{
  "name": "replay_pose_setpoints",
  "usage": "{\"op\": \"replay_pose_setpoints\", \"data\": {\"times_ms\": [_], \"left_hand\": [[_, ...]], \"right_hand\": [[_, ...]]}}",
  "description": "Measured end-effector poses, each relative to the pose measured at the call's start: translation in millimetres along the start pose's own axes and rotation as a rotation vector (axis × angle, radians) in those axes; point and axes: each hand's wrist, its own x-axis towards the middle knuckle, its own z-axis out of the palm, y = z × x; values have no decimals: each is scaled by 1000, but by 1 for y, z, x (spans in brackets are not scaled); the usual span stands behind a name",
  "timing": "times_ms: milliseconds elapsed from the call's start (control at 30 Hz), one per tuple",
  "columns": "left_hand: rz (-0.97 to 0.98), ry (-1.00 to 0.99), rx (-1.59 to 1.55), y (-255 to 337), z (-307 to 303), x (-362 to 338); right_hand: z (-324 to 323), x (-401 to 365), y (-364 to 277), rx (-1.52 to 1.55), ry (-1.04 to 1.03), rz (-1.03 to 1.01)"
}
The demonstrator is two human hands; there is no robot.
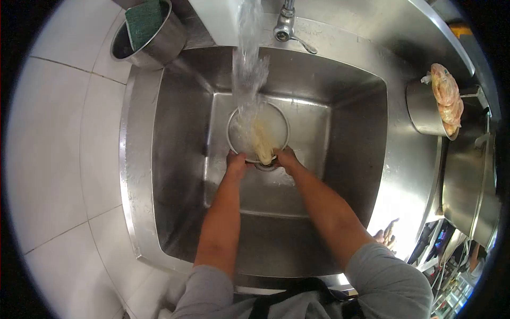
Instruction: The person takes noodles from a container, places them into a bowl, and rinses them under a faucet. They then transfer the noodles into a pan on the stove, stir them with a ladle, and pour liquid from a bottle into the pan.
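Note:
A round metal bowl is low in the steel sink, under a stream of running water. Cloudy liquid fills it, and a pale yellowish, elongated item lies inside against the near rim. My left hand grips the near left part of the rim. At the near right, my right hand is closed on the rim, close to the pale item. A round drain fitting shows partly beneath the bowl's near edge. Some fingertips are hidden by the rim.
A faucet with a lever stands behind the sink. At the upper left, a metal container holds a green scouring pad. On the right, a metal pot holds plastic-wrapped food. White tiles are at the left.

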Motion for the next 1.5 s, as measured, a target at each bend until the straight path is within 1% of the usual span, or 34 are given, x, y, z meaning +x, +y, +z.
{"op": "replay_pose_setpoints", "data": {"times_ms": [133,200,233,300,333,400,433,500,533,567,600,633,700,733,767,800,833,867,933,967,1033,1100,1133,1167,1200,1233,1267,1300,1333,1367,1400,1433,1467,1500], "left_hand": [[65,51,82,-15,-3,-2],[36,-50,75,-10,-2,-26],[46,-59,79,0,-4,-36],[-161,-310,319,27,-17,-58],[-150,-318,332,42,-18,-73],[79,-72,451,83,-11,-94],[104,-86,461,103,-7,-101],[106,-158,339,126,-2,-120],[110,-169,351,129,4,-131],[99,-244,236,131,11,-138],[88,-320,121,134,20,-146],[93,-339,132,134,28,-155],[161,-321,22,134,45,-170],[170,-340,31,140,61,-179],[234,-216,167,148,79,-192],[293,-89,299,154,94,-203],[447,-105,314,160,110,-208],[537,-144,310,169,125,-207],[664,-204,274,190,158,-200],[703,-224,239,204,175,-193],[573,-36,253,241,206,-196],[498,28,217,263,217,-162],[540,143,222,267,227,-134],[529,142,271,272,226,-98],[498,122,260,276,230,-93],[484,99,301,281,235,-112],[536,145,312,278,238,-97],[603,159,404,279,237,-84],[673,172,493,278,235,-75],[677,157,500,275,231,-69],[946,347,803,272,225,-66],[1214,548,1101,269,222,-66],[1223,543,1100,271,226,-86],[1167,591,1266,274,228,-106]], "right_hand": [[2,-6,6,122,72,-109],[-2,-27,6,57,231,-36],[-4,-37,2,63,235,-48],[-9,-64,-4,98,229,-13],[-13,-78,-4,111,234,-25],[-22,-98,-9,-37,289,-74],[-25,-102,-7,-23,300,-98],[-30,-111,9,-123,543,-210],[-37,-138,0,-109,553,-212],[-46,-180,-21,-232,471,-353],[-56,-207,-34,-290,439,-426],[-67,-235,-46,-346,409,-500],[-90,-266,-48,-966,415,-727],[-100,-270,-41,-843,469,-754],[-106,-284,-44,-719,520,-787],[-117,-304,-43,-931,600,-881],[-126,-309,-37,-930,620,-873],[-136,-316,-33,-643,583,-781],[-154,-339,-20,-346,583,-668],[-161,-364,-29,-561,630,-748],[-161,-411,-53,-459,553,-414],[-173,-416,-29,-366,671,-444],[-179,-419,-19,-286,751,-482],[-172,-440,-39,147,764,-277],[-179,-444,-30,161,788,-271],[-186,-442,-15,-15,781,-306],[-192,-438,-1,-192,767,-337],[-197,-433,11,-115,767,-401],[-196,-441,7,-102,783,-397],[-193,-454,-7,86,769,-342],[-192,-461,-14,271,745,-287],[-196,-458,-8,280,750,-288],[-200,-451,-2,305,772,-314],[-203,-446,6,330,790,-338]]}}
